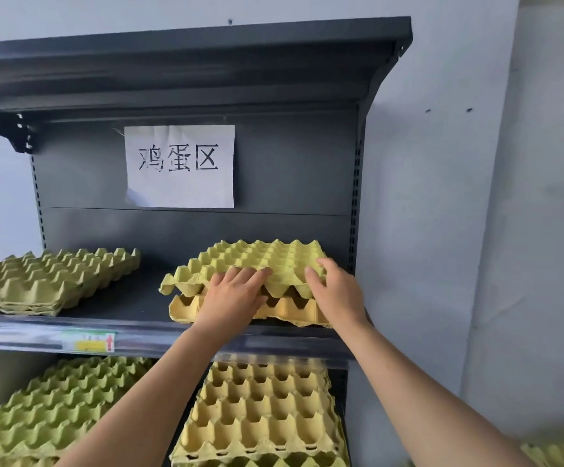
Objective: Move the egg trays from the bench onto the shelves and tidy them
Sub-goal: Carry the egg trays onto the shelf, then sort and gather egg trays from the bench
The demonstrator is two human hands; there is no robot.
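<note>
Both hands are on the same green egg tray (260, 261), which lies skewed on 1 yellow egg tray (284, 311) on the dark shelf board (132, 298). The left hand (233, 293) lies flat, fingers straight and together, on the tray's front edge, its fingertips (260, 273) over the first row of cups; the tray extends away from it, up and to both sides. The right hand (336, 291) covers the front right corner with bent fingers; cannot tell whether it grips or only rests. The yellow tray shows below and between the 2 hands. Well left of the left hand lies a low stack of green trays (48, 281). Below both forearms, 1 shelf down, are a green stack (58, 406) and a yellow stack (263, 409). Above the hands hangs a paper sign (179, 166).
</note>
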